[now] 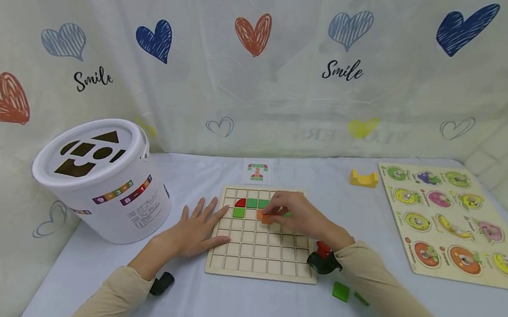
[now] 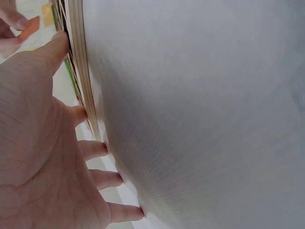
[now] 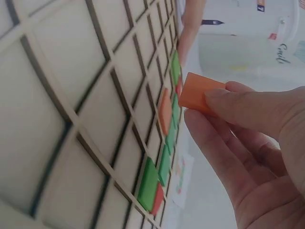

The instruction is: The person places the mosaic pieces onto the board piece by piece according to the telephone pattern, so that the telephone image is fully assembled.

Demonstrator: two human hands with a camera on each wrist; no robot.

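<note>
Head view: the left hand [image 1: 195,231] lies flat with fingers spread, grasping nothing; its thumb and index finger reach over the left edge of a gridded wooden board [image 1: 260,275]. The right hand [image 1: 299,215], above the board's upper part, grasps an orange tile [image 1: 268,219] between thumb and fingers. Left of it, a red piece [image 1: 241,202] and green tiles [image 1: 252,203] occupy cells. A pattern card [image 1: 257,172] lies just beyond the board. A white bucket [image 1: 148,207] stands to the left; a yellow piece [image 1: 364,179] and a fruit puzzle [image 1: 443,274] are located to the right. Two loose green pieces [image 1: 341,291] lie near the right forearm. Left wrist view: the left hand's palm and extended fingers are confirmed beside the board's layered edge, the thumb touching it. Right wrist view: the orange tile is pinched by the right hand and appears clear of the board's face; a second orange tile [image 3: 165,112] sits on the board beside the green row.
</note>
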